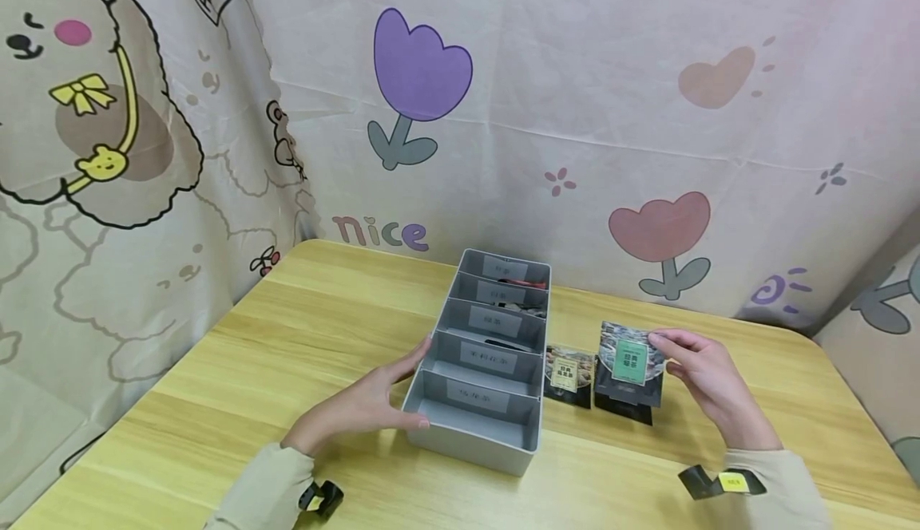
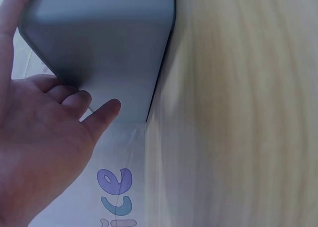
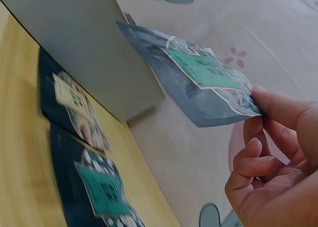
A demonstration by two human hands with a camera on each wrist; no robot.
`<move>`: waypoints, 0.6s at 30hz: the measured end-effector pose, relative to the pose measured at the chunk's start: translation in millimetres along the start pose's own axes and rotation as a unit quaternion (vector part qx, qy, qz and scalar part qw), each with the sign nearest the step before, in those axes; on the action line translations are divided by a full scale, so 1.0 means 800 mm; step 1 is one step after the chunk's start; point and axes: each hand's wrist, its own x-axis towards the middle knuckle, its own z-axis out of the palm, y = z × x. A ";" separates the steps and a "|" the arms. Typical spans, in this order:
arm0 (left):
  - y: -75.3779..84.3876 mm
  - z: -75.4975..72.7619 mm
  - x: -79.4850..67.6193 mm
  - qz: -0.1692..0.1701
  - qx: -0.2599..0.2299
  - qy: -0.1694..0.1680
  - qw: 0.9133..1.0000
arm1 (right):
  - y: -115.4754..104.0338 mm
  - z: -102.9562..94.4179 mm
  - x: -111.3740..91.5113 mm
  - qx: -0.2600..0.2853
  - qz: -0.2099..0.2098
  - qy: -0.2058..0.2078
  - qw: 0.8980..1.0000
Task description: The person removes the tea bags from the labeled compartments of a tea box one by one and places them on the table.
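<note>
My right hand (image 1: 707,382) pinches a dark tea sachet (image 1: 629,364) with a green label by its upper right edge, between thumb and fingers. The sachet hangs above the table, right of a long grey divided box (image 1: 474,454); the right wrist view shows it tilted. Beneath it lies another green-label sachet (image 3: 104,189), mostly covered in the head view. A yellow-label sachet (image 1: 568,374) lies beside that one, against the box's right side. My left hand (image 1: 362,406) rests against the box's left wall near the front corner, thumb at the rim, fingers loosely bent.
White paper labels (image 1: 477,394) with writing mark the box's several compartments. Red, black and pale packets (image 1: 528,283) show partly in the farther ones. The wooden table (image 1: 287,338) backs onto a printed cloth (image 1: 503,155).
</note>
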 end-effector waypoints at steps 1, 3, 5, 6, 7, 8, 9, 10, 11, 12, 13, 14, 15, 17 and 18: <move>0.000 0.000 0.000 0.000 0.000 0.000 1.000 | 0.000 -0.004 0.000 -0.003 0.004 0.001 1.000; 0.000 0.000 0.001 0.001 0.000 0.000 1.000 | 0.002 -0.010 0.001 -0.010 0.011 0.003 1.000; 0.000 0.000 0.000 0.001 -0.001 0.000 1.000 | 0.003 -0.017 0.001 -0.013 0.018 0.005 1.000; 0.000 0.000 0.000 0.001 -0.002 0.000 1.000 | 0.004 -0.020 0.001 -0.017 0.020 0.006 1.000; 0.000 0.001 0.000 0.002 -0.001 0.000 1.000 | 0.006 -0.024 0.001 -0.019 0.022 0.008 1.000; 0.000 0.001 0.001 0.002 -0.001 0.000 1.000 | 0.007 -0.027 0.000 -0.021 0.024 0.008 0.999; 0.000 0.001 0.001 0.003 -0.001 0.000 1.000 | 0.009 -0.031 0.000 -0.021 0.026 0.010 0.999; 0.000 0.002 0.001 0.003 0.000 0.000 1.000 | 0.011 -0.035 0.000 -0.023 0.028 0.010 0.999; 0.000 0.002 0.001 0.003 0.000 0.000 1.000 | 0.013 -0.039 0.000 -0.025 0.030 0.010 0.999; 0.000 0.002 0.001 0.002 0.000 0.000 1.000 | 0.015 -0.043 0.000 -0.028 0.032 0.011 0.999; 0.000 0.002 0.000 0.002 0.000 0.001 1.000 | 0.017 -0.047 0.000 -0.031 0.035 0.011 0.999; 0.000 0.002 0.000 0.001 0.001 0.001 1.000 | 0.020 -0.052 0.000 -0.035 0.038 0.012 0.999; 0.000 0.002 0.000 0.001 0.001 0.001 1.000 | 0.022 -0.056 0.000 -0.038 0.040 0.012 0.998; 0.000 0.001 0.000 0.001 0.003 0.002 1.000 | 0.026 -0.066 0.001 -0.042 0.042 0.016 0.998; 0.000 0.001 0.000 0.000 0.003 0.002 1.000 | 0.028 -0.070 0.002 -0.045 0.045 0.019 0.998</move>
